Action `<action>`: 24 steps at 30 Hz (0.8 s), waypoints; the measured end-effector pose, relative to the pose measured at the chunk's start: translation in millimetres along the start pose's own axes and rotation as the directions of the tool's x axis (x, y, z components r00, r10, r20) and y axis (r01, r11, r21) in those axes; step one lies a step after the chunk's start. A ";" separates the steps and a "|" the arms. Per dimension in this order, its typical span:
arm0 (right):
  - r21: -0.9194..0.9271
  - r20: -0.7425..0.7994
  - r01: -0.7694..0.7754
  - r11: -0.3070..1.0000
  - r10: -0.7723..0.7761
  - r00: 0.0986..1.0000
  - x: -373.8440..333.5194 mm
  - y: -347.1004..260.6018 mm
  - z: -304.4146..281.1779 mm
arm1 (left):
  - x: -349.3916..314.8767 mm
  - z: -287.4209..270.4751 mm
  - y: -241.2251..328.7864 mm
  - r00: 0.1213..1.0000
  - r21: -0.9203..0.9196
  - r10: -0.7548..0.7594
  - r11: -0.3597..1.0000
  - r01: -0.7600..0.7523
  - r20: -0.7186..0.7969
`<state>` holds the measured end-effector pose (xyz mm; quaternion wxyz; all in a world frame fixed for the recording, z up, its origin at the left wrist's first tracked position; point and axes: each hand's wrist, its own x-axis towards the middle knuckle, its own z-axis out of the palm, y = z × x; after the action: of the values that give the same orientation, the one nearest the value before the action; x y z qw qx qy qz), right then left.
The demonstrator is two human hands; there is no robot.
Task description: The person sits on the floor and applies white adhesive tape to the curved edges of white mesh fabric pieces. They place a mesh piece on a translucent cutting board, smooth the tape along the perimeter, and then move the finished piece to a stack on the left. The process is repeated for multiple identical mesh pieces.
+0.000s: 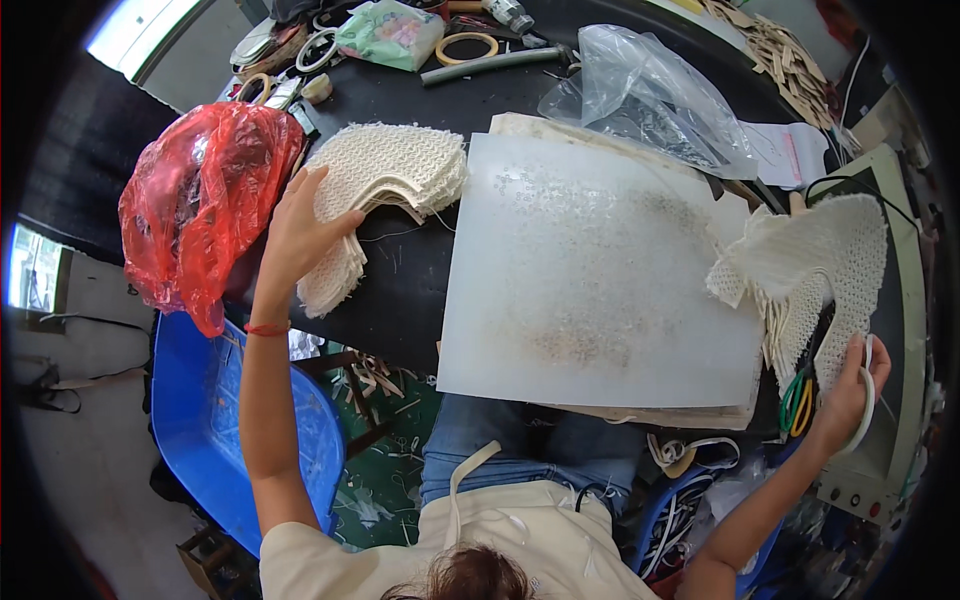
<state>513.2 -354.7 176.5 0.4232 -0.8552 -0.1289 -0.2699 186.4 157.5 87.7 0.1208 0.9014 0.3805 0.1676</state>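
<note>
A stack of cream, curved woven fabric pieces (400, 165) lies on the dark table at the left. My left hand (305, 232) rests at its left inner side, fingers stretched and thumb apart over the top. Far right, a second bunch of the same pieces (845, 240) fans out in loose layers. My right hand (848, 395) pinches the lower end of one of these, fingers curled. A white ring (866, 412) loops round that hand near the wrist. Scissors with green and yellow handles (797, 403) sit just left of it, partly hidden by the pieces.
A translucent white sheet (600, 280) covers the board (745, 410) before me. Clear plastic (650, 95) lies behind it, a red bag (200, 200) at the left. A blue tub (215, 400) stands below left; a grey-green machine panel (850, 490) borders the right.
</note>
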 end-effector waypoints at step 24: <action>0.584 0.628 -0.107 0.805 -0.365 0.687 -120.3 -146.7 107.8 | -45.6 -104.7 113.2 0.883 -0.728 -0.196 0.654 -0.207 -0.427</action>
<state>386.6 -178.9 150.4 0.5565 -0.7081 -0.4216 0.1058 188.4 56.7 212.9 0.3881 0.7006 0.2903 0.5238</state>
